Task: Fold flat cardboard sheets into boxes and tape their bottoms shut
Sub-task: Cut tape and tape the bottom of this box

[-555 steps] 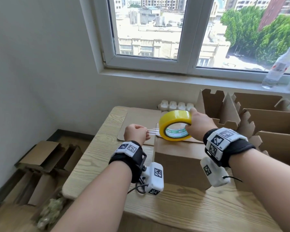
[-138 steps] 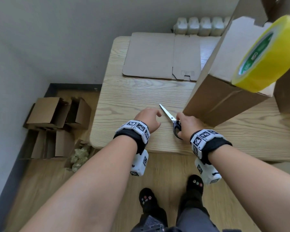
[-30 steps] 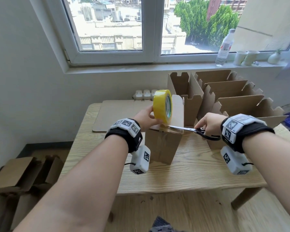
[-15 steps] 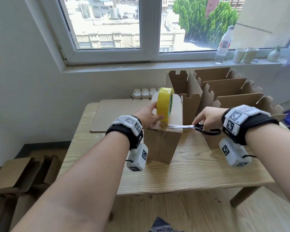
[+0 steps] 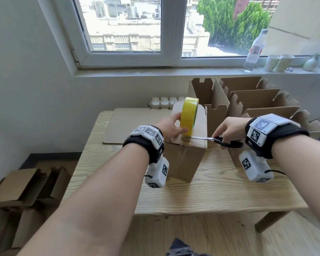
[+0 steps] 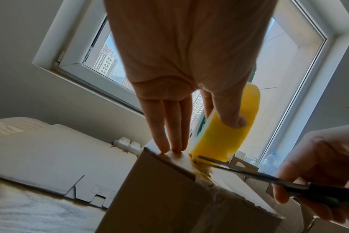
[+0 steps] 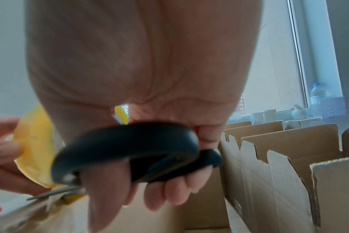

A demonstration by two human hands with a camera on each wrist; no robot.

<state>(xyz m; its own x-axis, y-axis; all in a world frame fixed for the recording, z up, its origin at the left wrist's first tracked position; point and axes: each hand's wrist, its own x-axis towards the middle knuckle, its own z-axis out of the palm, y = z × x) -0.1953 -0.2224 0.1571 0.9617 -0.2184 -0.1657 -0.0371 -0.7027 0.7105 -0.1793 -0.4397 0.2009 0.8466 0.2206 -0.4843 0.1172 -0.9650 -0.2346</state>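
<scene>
Box (image 5: 185,156) stands bottom-up on table (image 5: 211,191) | left hand (image 5: 171,127) pinches tape roll (image 5: 189,115), three fingers (image 6: 170,126) straight on box | right hand (image 5: 228,127) grips scissors (image 5: 220,141), blades at tape | step: cutting tape | next: probably close blades, press end down.

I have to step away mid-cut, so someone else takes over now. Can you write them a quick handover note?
Left hand: holds the yellow tape roll upright on the upturned cardboard box, fingers pressing the box top.
Right hand: grips the black-handled scissors, blades at the tape below the roll.
Done: box folded, tape strip laid over its bottom seam.
Left: finish the cut, smooth the tape end, then fold the flat cardboard sheet behind it.
</scene>
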